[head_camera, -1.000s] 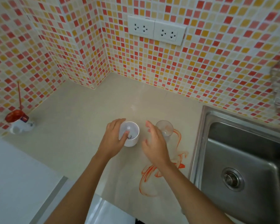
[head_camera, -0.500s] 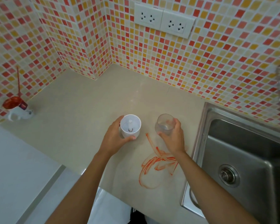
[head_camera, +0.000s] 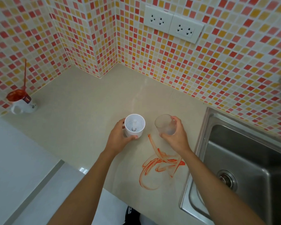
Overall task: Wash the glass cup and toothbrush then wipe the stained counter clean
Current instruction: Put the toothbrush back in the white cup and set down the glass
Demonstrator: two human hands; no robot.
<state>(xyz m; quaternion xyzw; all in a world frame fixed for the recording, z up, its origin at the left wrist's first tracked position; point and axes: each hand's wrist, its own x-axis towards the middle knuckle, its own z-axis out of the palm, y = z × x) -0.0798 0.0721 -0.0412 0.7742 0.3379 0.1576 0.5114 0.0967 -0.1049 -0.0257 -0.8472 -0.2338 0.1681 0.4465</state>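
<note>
Glass cup (head_camera: 165,125) now tilted, right hand (head_camera: 175,138) wrapped.

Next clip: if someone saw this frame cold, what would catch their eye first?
Probably the orange-red smear on the beige counter, just left of the steel sink. Right behind it, the right hand grips a clear glass cup while the left hand holds a white cup. Far left against the bright mosaic tiles, a tipped container is coated in the same red.
</note>
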